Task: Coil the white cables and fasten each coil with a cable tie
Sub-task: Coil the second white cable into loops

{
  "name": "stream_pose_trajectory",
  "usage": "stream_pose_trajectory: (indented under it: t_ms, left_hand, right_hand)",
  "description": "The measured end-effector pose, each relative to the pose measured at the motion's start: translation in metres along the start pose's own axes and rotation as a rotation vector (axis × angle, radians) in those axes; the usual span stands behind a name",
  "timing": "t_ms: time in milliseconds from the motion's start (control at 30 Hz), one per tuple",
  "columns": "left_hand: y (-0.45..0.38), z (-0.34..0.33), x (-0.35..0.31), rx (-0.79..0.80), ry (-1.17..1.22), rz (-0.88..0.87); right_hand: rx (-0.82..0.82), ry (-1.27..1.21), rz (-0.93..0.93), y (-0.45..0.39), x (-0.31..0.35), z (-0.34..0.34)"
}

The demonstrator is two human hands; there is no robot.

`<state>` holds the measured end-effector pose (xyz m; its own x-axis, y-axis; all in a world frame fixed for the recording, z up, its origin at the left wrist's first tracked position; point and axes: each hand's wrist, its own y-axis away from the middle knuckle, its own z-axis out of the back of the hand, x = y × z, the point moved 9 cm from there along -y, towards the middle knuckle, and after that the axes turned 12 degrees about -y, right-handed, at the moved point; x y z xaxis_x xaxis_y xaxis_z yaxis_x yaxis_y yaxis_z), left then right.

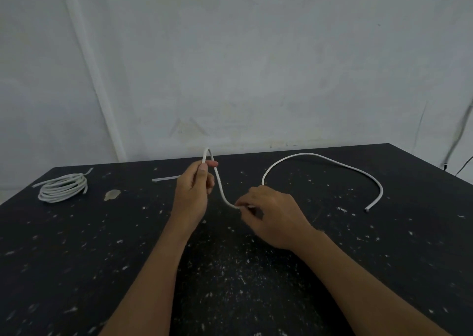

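On the black, paint-flecked desk (76, 246), a loose white cable (322, 160) arcs at right, its free end lying on the surface. The left hand (194, 190) pinches a tight first bend; the right hand (268, 213) pinches the run below. A finished coil (62, 187) sits far left, and a cable tie (165, 179) waits behind the left hand. Coiling seems just begun; next, the right grip likely feeds slack into another loop.

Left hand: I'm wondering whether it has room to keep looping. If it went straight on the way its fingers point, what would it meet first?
The left hand points up and away toward the table's far edge. Beyond the cable it pinches, the way looks free up to the wall, though depth is unclear.
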<state>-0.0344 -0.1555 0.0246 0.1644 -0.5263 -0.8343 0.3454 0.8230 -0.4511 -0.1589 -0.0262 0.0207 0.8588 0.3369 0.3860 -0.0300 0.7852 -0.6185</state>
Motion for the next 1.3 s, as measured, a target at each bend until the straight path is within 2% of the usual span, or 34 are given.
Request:
stream_pose_trajectory:
  t_ms: [100, 200, 233, 300, 400, 500, 633, 833, 933, 1033, 1133, 1200, 1300]
  left_hand:
    - [0.004, -0.018, -0.003, 0.113, -0.033, 0.001]
    - [0.015, -0.047, -0.011, 0.29, -0.054, -0.001]
    - [0.018, -0.053, -0.014, 0.317, -0.038, 0.012]
    - [0.016, -0.049, -0.013, 0.275, 0.053, 0.079]
    - [0.009, -0.032, -0.004, 0.215, 0.283, 0.192]
    - [0.01, -0.037, 0.005, 0.31, 0.374, 0.279]
    - [0.03, -0.068, -0.006, 0.561, 0.504, 0.363]
    - [0.037, -0.071, -0.02, 0.64, 0.642, 0.406]
    - [0.034, -0.063, -0.022, 0.635, 0.734, 0.413]
    - [0.019, -0.038, -0.016, 0.561, 1.009, 0.396]
    - [0.005, -0.004, -0.005, 0.527, 1.304, 0.336]
    - [0.003, 0.006, 0.007, 0.483, 1.269, 0.351]
    - [0.005, -0.004, 0.012, 0.4, 0.99, 0.38]
  right_hand:
    - [0.027, -0.024, 0.103, -0.004, 0.014, -0.003]
    - [-0.064, -0.086, 0.16, -0.004, 0.02, 0.005]
    - [-0.133, -0.143, 0.138, -0.003, 0.017, 0.012]
    - [-0.257, -0.315, -0.02, 0.0, 0.0, 0.027]
    - [-0.3, -0.53, -0.22, 0.004, -0.029, 0.029]
    - [-0.331, -0.565, -0.254, 0.006, -0.042, 0.023]
    - [-0.475, -0.518, -0.253, 0.006, -0.049, 0.033]
    - [-0.464, -0.543, -0.242, 0.008, -0.044, 0.036]
    - [-0.46, -0.509, -0.338, 0.012, -0.056, 0.035]
    - [-0.258, -0.467, -0.378, 0.013, -0.071, 0.026]
    - [-0.091, -0.285, -0.39, 0.011, -0.079, 0.021]
    - [-0.107, -0.211, -0.403, 0.01, -0.075, 0.025]
    - [-0.185, -0.01, -0.373, 0.007, -0.058, 0.034]
